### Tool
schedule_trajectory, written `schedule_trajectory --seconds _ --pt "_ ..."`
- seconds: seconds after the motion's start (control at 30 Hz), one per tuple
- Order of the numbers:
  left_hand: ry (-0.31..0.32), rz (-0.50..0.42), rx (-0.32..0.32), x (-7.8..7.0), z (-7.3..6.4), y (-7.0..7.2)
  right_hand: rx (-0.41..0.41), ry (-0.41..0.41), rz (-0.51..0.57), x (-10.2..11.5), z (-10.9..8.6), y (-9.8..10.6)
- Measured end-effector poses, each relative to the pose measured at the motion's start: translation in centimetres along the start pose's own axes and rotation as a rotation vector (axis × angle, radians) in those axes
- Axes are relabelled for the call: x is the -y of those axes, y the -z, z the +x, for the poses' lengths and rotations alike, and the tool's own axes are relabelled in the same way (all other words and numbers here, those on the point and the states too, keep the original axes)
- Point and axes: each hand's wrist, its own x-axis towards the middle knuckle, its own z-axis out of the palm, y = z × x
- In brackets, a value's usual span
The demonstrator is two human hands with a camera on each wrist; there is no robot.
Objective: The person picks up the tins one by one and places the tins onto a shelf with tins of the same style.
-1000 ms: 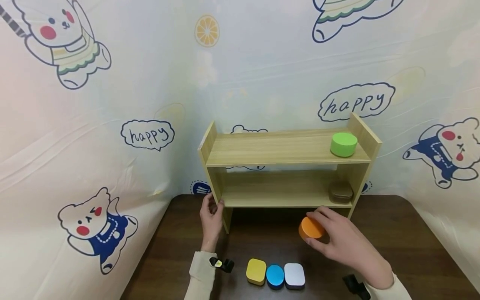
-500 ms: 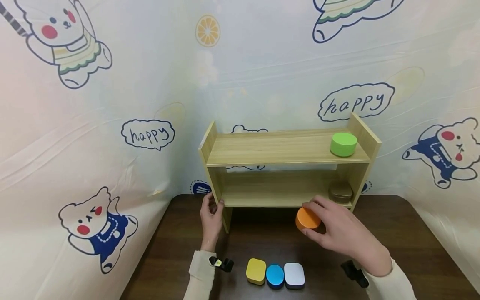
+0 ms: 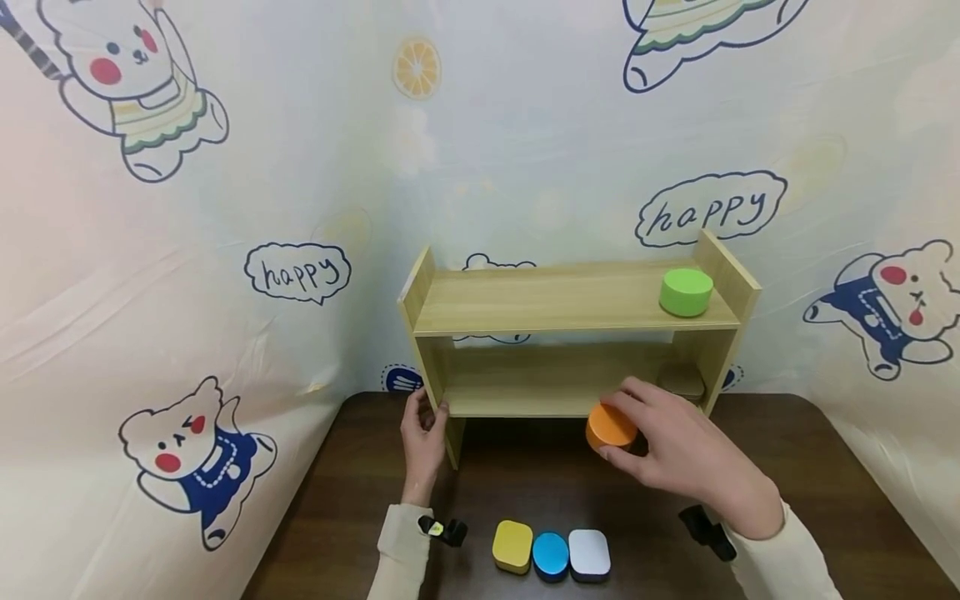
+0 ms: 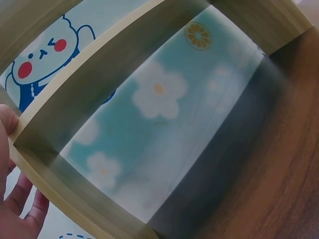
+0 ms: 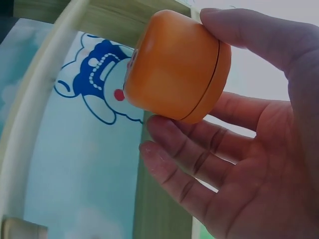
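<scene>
My right hand (image 3: 678, 442) pinches a round orange tin (image 3: 611, 427) between thumb and fingers, in front of the lower board of a wooden two-tier shelf (image 3: 540, 302). Seen from the right wrist, the orange tin (image 5: 174, 67) has a lid seam near one end, with the thumb on one side and fingers on the other. My left hand (image 3: 422, 442) grips the shelf's left side panel, thumb in front and fingers on the outer side. A round green tin (image 3: 686, 293) stands on the top board at the right. Below it is a brown tin (image 3: 681, 381), partly hidden by my right hand.
On the dark wooden table (image 3: 322, 500), a yellow square tin (image 3: 513, 546), a blue round tin (image 3: 551, 556) and a white square tin (image 3: 589, 553) stand in a row near the front. A printed cloth (image 3: 525, 125) hangs behind the shelf.
My right hand has carried the orange tin up and slightly left, toward the lower board, and now covers part of the brown tin. The left hand keeps its hold on the side panel.
</scene>
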Motion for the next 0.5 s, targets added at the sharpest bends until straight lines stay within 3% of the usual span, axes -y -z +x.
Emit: schedule_trajectory --seconds 0.5 --pt "0.003 -0.018 -0.015 1.0 0.1 -0.2 -0.036 0.073 0.001 0.6 2.0 1.5"
